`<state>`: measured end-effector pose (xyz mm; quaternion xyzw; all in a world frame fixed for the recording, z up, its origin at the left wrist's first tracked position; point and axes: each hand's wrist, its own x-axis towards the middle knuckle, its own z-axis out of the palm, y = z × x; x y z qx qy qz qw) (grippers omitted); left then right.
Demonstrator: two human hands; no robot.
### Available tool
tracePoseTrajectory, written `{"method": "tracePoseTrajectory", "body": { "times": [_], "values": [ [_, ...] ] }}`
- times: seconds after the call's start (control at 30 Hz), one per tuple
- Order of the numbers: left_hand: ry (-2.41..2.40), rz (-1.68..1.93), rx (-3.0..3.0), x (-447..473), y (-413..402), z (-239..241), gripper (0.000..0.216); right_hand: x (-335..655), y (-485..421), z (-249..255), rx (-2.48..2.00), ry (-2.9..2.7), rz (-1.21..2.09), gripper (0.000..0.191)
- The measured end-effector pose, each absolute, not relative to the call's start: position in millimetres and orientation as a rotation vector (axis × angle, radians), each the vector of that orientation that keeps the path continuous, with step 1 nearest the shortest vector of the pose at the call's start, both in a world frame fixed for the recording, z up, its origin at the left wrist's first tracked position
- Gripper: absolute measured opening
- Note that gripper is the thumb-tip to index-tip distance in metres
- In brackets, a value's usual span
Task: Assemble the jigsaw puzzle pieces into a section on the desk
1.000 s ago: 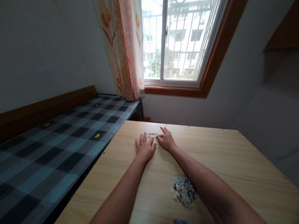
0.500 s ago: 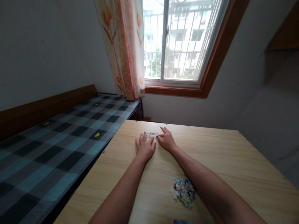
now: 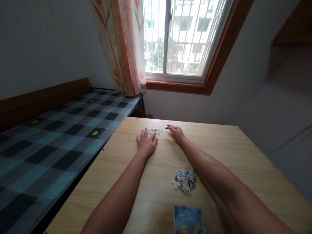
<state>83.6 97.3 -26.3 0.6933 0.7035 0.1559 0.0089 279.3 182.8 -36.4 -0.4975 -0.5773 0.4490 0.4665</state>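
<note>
Near the far edge of the wooden table lies a small cluster of joined jigsaw puzzle pieces [image 3: 156, 131]. My left hand [image 3: 147, 143] rests flat at the cluster's near left side, fingers spread and fingertips touching it. To the right of the cluster, my right hand [image 3: 175, 132] hovers just above the table, apart from the pieces, its fingers stretched out to the left; nothing shows in them. A heap of loose puzzle pieces [image 3: 185, 180] lies closer to me, beside my right forearm. Below the heap is a blue picture box or card [image 3: 188, 219], cut off by the frame's bottom.
The light wooden table [image 3: 219, 146] reaches toward the wall under a barred window [image 3: 185, 42]. Along its left side stands a bed with a checked mattress [image 3: 63, 143]. A floral curtain [image 3: 124, 48] hangs at the far end of the bed.
My right hand has drawn off the joined pieces to the right and lifted. My left hand stays on them. The view has tilted down, bringing more of the blue box or card into sight.
</note>
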Motion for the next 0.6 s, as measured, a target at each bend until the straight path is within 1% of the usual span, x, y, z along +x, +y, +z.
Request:
{"method": "tracePoseTrajectory", "body": {
  "times": [0.13,0.2,0.27,0.4,0.5,0.6],
  "values": [
    [2.171,0.748,2.252,84.2,97.6,-21.2,0.049,332.3,174.2,-34.8,-1.261,-1.328,1.233,0.029],
    [2.075,0.91,2.341,84.0,97.2,-16.4,0.038,364.9,162.5,-34.4,-1.29,-1.292,1.285,0.03],
    [1.901,0.942,2.455,85.5,95.4,-12.1,0.029,395.1,145.8,-34.6,-1.306,-1.258,1.311,0.033],
    [1.476,0.636,2.658,97.4,84.5,-8.6,0.042,431.0,106.4,-37.2,-1.292,-1.174,1.314,0.039],
    [1.276,0.431,2.679,110.7,72.7,-6.7,0.042,433.4,81.2,-40.1,-1.276,-1.253,1.28,0.044],
    [1.18,0.278,2.648,120.3,62.4,-1.9,0.042,422.7,64.8,-43.0,-1.211,-1.439,1.099,0.038]
  ]
}}
